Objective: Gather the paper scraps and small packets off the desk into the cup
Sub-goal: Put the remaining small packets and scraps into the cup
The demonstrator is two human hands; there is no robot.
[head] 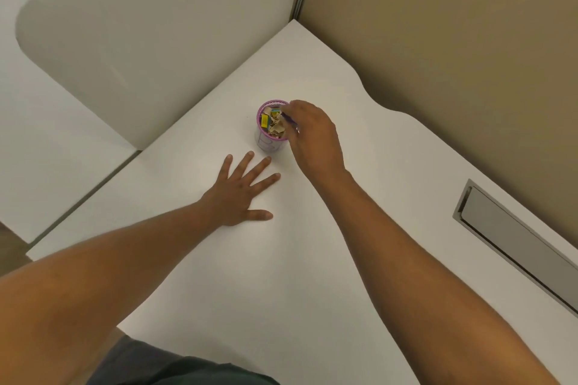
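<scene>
A small purple mesh cup (265, 142) stands upright near the middle of the white desk (312, 259). It is filled with tan paper scraps (276, 126) and a yellow packet (265, 120). My right hand (312, 131) hovers over the cup's right rim, fingers pinched on a small blue-purple packet (288, 118) at the cup's mouth. My left hand (240, 194) lies flat on the desk just in front of the cup, fingers spread, holding nothing.
A grey divider panel (140, 50) rises to the left and a tan partition wall (453, 40) to the right. A metal cable slot (513, 241) is set into the desk at the right. The desk's front edge curves near my body.
</scene>
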